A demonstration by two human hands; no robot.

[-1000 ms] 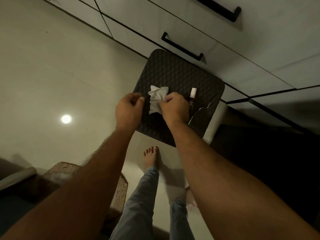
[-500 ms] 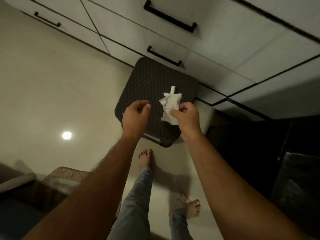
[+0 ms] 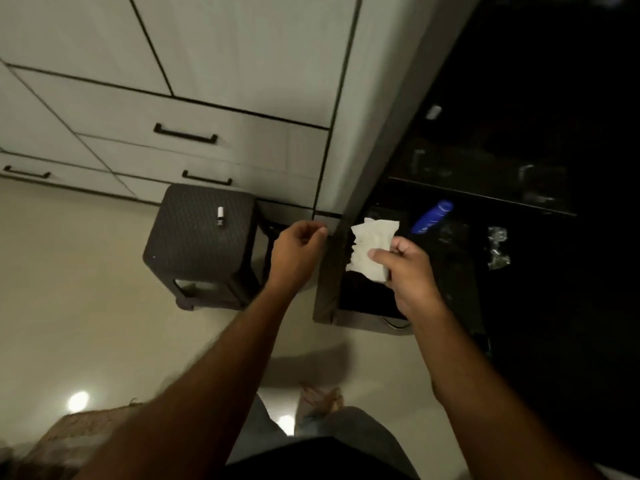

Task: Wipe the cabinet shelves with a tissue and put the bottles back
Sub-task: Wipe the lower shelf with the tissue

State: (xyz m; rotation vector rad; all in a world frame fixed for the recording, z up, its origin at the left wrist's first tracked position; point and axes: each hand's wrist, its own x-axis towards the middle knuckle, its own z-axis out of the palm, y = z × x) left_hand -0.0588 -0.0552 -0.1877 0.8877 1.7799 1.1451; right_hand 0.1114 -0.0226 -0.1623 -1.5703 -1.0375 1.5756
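Shifting: right hand (image 3: 407,268) w/ tissue (image 3: 370,249) now at cabinet (image 3: 450,271).

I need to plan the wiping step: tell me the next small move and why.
Probably carry the tissue in the right hand forward onto the dark cabinet shelf and start wiping. The tissue is already pinched and held at the open cabinet, the left hand holds nothing, and a blue bottle lies just beyond.
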